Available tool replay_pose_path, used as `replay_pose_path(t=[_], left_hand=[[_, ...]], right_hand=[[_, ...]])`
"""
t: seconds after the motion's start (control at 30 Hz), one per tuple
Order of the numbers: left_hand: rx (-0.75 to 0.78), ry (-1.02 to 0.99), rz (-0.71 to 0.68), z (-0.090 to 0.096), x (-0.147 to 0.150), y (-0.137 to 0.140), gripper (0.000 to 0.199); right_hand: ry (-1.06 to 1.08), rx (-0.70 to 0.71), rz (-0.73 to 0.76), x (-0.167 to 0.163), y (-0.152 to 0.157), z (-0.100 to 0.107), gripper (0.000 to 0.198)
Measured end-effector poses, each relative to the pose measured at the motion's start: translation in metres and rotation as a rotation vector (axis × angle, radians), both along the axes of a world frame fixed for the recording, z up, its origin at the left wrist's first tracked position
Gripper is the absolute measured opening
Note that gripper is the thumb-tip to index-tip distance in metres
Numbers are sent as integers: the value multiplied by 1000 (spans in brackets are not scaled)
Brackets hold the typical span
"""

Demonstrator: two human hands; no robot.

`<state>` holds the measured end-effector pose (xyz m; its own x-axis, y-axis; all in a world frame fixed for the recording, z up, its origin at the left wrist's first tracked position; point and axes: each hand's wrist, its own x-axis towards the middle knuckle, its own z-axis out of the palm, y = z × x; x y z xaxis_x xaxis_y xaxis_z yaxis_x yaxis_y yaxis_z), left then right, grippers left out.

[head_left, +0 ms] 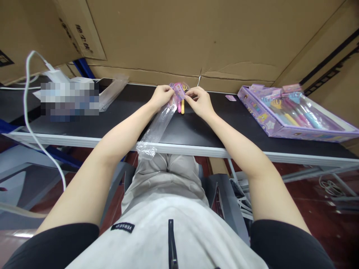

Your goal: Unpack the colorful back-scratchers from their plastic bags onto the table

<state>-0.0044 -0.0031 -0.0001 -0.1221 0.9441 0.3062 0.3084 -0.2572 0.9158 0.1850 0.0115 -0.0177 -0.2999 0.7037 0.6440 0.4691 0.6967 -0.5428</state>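
Note:
A small purple printed card is held up between my two hands at the far side of the black table. My left hand pinches its left side, fingers closed. At the card's lower right edge, my right hand has thumb and fingertips together. Behind and below the card lie slim sticks with fork-like, comb-shaped heads; a yellow stick and a pink stick show their handles, and a purple head peeks out above. A long clear plastic sleeve trails from under my left hand over the table's front edge.
An open purple display box at right holds several wrapped colourful sticks. Beside it lies a small pink-purple card. Left are another clear sleeve, a blurred-out patch and a white cable. Cardboard walls the back.

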Motion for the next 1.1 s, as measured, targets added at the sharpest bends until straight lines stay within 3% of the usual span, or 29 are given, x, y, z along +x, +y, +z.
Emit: replay_pose_path(t=[0.37, 0.5, 0.73, 0.9, 1.1], left_hand=[[-173, -295, -146, 2, 5, -3, 16], [-197, -304, -113, 3, 4, -1, 17], [-225, -352, 81, 5, -12, 11, 19], [-175, -367, 49, 1, -14, 18, 19], [-145, -375, 46, -3, -14, 21, 24]], right_hand=[[-26, 141, -1, -4, -6, 3, 20], [11, 181, -21, -3, -7, 4, 14], [68, 158, -39, -3, -15, 9, 17], [79, 113, -25, -3, -15, 9, 26], [42, 159, -58, -1, -10, 10, 29]])
